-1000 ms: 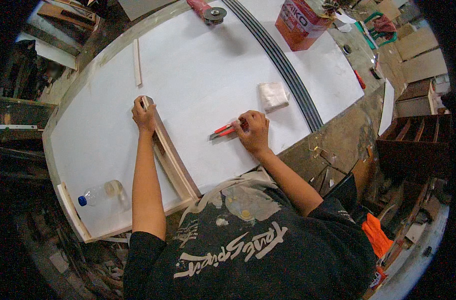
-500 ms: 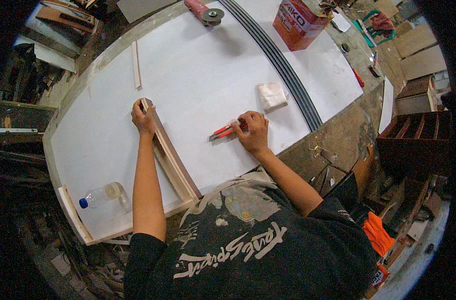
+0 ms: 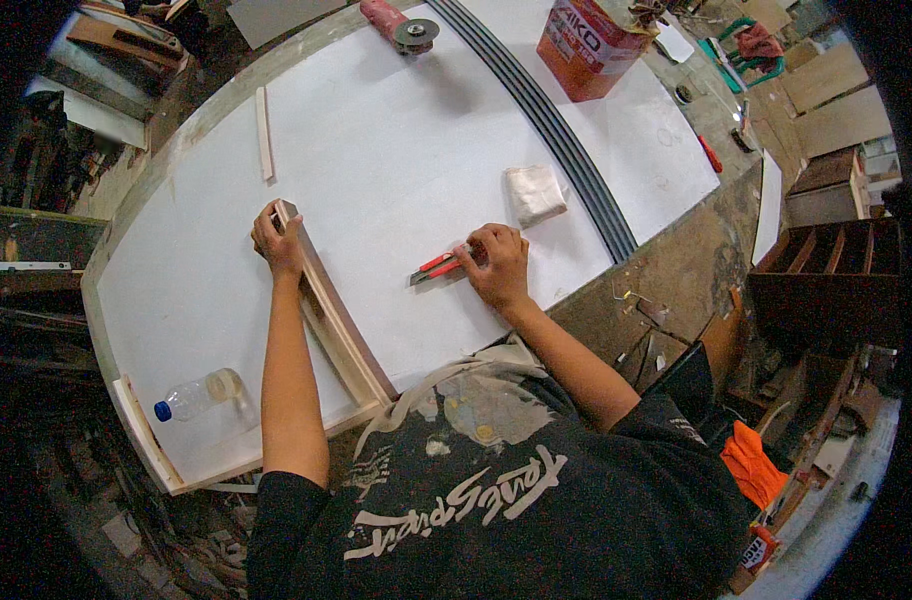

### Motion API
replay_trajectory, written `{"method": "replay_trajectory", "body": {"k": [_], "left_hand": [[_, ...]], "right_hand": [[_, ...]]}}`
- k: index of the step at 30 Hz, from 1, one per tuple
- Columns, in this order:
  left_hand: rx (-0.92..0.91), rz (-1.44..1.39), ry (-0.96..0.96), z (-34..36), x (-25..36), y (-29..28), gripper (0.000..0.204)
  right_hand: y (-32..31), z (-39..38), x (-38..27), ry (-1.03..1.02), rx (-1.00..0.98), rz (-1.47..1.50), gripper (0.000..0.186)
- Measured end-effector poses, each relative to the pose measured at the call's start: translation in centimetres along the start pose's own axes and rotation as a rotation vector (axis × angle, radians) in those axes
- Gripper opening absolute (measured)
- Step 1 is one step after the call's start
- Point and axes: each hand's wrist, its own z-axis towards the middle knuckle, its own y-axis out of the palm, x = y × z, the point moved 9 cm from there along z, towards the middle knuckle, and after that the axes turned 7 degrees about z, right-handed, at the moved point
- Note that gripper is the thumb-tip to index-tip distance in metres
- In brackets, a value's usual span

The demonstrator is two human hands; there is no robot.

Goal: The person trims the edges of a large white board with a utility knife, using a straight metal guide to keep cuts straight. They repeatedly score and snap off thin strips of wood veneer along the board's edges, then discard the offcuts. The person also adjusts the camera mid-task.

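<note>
My left hand (image 3: 279, 243) is closed around the far end of a long wooden frame piece (image 3: 348, 338), pale wood with a brown strip along its right side. This piece runs toward my body and meets another pale rail (image 3: 241, 464) near the table's front edge. My right hand (image 3: 499, 266) pinches a red utility knife (image 3: 438, 267) by its rear part. The knife points left, low over the white board (image 3: 406, 160), its tip apart from the frame; whether it touches the board I cannot tell. A folded cream cloth (image 3: 536, 195) lies just beyond my right hand.
A clear bottle with a blue cap (image 3: 198, 396) lies on its side left of my left forearm. Farther off are a thin wooden strip (image 3: 265, 135), an angle grinder (image 3: 401, 30), dark ribbed strips (image 3: 546, 118) and a red can (image 3: 593, 50). A dark wooden cabinet (image 3: 826, 260) stands at right.
The whole view has shifted slightly, moving most things a little left in the picture. Both hands keep their grips, and the knife stays in nearly the same place over the board.
</note>
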Motion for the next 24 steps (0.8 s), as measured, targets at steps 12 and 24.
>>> {"method": "replay_trajectory", "body": {"k": [12,24], "left_hand": [[0.064,0.007,0.043,0.0,0.2,-0.2,0.059],[0.007,0.014,-0.076,-0.5,1.7,-1.0,0.056]], "right_hand": [[0.0,0.4,0.3,-0.049,0.021,0.068,0.019],[-0.1,0.0,0.5,-0.041,0.034,0.036,0.021]]}}
